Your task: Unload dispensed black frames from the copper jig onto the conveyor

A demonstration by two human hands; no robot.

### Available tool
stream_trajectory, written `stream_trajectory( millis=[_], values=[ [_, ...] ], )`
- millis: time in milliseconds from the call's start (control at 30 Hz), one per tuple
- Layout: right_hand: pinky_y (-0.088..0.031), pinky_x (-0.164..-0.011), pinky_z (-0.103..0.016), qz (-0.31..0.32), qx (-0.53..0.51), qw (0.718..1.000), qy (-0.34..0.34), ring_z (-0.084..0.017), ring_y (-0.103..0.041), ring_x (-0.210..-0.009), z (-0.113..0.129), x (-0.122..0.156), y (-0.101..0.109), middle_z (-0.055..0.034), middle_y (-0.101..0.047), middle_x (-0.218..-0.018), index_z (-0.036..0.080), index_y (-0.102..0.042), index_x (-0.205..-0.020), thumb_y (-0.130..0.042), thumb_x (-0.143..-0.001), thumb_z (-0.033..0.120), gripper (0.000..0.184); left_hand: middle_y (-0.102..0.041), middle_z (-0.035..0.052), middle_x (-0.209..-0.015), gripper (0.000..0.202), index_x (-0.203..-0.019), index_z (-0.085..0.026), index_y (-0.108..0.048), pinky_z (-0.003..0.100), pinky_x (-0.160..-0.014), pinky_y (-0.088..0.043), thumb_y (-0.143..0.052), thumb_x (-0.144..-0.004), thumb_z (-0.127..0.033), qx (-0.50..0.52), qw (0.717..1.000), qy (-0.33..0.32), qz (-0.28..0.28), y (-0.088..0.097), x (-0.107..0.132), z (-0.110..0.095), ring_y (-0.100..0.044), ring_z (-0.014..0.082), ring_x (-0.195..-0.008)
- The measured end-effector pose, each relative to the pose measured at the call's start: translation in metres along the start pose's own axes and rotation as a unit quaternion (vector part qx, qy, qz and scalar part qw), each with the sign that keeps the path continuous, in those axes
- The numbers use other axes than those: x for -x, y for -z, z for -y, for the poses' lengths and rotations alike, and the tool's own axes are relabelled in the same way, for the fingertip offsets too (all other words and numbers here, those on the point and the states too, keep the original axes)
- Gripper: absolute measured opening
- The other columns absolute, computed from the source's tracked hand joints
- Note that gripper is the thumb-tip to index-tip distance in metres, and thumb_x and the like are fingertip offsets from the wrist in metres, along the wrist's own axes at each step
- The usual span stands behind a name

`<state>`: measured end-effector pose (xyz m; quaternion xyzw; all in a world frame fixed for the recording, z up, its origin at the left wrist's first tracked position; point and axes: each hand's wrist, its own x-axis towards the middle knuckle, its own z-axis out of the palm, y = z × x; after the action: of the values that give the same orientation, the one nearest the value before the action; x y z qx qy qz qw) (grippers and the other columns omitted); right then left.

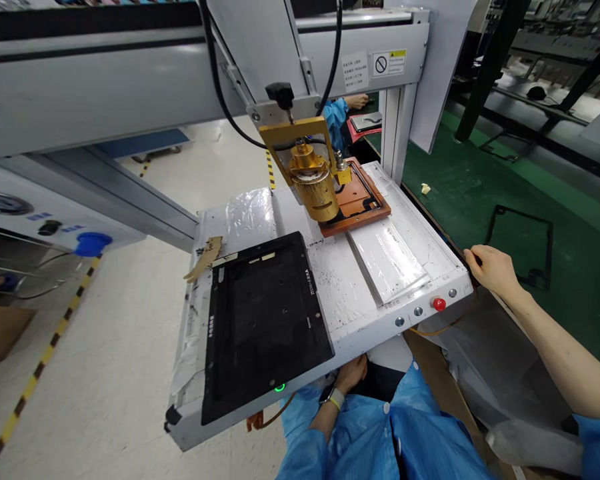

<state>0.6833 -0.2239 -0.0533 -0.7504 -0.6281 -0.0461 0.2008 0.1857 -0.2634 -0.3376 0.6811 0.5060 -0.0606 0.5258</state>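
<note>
My right hand (490,270) rests at the right front corner of a white machine base (430,267), fingers curled against its edge; what they grip, if anything, is hidden. My left hand (351,373), with a wristband, lies low over my lap, its fingers tucked out of sight under the base's front edge. On the base a black rectangular tray (265,320) lies at the front left. A gold dispensing head (316,183) hangs over an orange fixture (365,200) at the back.
A red button (439,304) and small silver buttons sit on the base's front right. A black frame gasket (523,243) lies on the green table to the right. Another person's blue sleeve and hand (355,101) work behind the machine's gantry (130,87).
</note>
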Motion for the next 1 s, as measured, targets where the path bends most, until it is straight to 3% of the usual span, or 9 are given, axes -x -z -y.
stream_trajectory(
  millis=[233, 1000],
  values=[
    [-0.028, -0.069, -0.04, -0.001, -0.001, 1.0, -0.001, -0.025, -0.057, -0.077, 0.001, 0.0001, 0.001, -0.0109, -0.062, -0.079, 0.024, -0.041, -0.078, -0.045, -0.116, 0.05, 0.045, -0.058, 0.0084, -0.063, 0.073, -0.052, -0.029, -0.043, 0.041, -0.115, -0.052, -0.016, -0.113, -0.058, 0.008, 1.0, -0.003, -0.003, -0.001, -0.0013, 0.0026, -0.069, 0.0259, -0.078],
    [-0.029, -0.069, -0.041, 0.004, -0.006, 1.0, -0.007, -0.025, -0.057, -0.077, 0.003, -0.0007, 0.0027, -0.0121, -0.063, -0.079, 0.024, -0.041, -0.078, -0.046, -0.116, 0.05, 0.046, -0.058, 0.0091, -0.062, 0.072, -0.053, -0.029, -0.045, 0.042, -0.111, -0.054, -0.014, -0.112, -0.057, 0.013, 1.0, 0.003, -0.002, -0.0006, 0.0013, -0.0009, -0.069, 0.0259, -0.077]
  ],
)
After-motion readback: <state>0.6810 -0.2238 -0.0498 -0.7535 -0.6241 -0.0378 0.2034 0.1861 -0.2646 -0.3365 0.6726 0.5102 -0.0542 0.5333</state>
